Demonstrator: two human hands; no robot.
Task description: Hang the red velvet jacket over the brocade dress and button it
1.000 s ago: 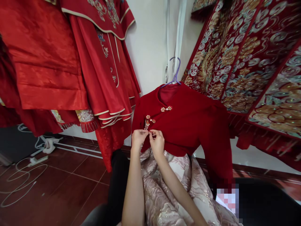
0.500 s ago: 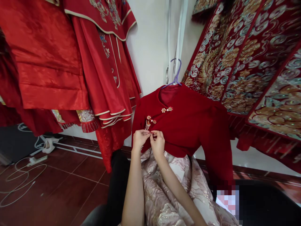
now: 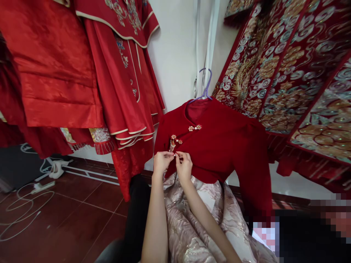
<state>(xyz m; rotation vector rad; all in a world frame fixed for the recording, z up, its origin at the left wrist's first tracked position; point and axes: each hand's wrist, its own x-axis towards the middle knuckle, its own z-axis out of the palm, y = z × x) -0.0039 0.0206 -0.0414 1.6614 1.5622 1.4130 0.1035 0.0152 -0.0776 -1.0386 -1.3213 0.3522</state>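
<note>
Red velvet jacket [image 3: 219,146] hangs at the picture's centre on a purple hanger [image 3: 206,86], its long axis running from the collar at 12 o'clock down to the hem at 6. The front closing slants from 1 o'clock toward 7, marked by two pearl clasps [image 3: 194,128] above the lowest clasp [image 3: 176,155]. The left hand [image 3: 161,163] and right hand [image 3: 184,167] meet there, thumb and forefinger tips of each pinched on that clasp with the other fingers curled in. It is too small to tell whether it is fastened.

A pale brocade skirt [image 3: 192,219] spills below the hem, under both forearms. At 9 to 11 o'clock, red satin garments [image 3: 120,91] hang with their edges just beside the jacket's shoulder. At 1 to 3 o'clock, embroidered panels [image 3: 287,73] lean close behind the other shoulder and sleeve. A strip of white wall [image 3: 175,54] shows at 12. The tiled floor [image 3: 68,219] at 7 to 8 o'clock lies open, with a loose white cable [image 3: 24,204] near the edge.
</note>
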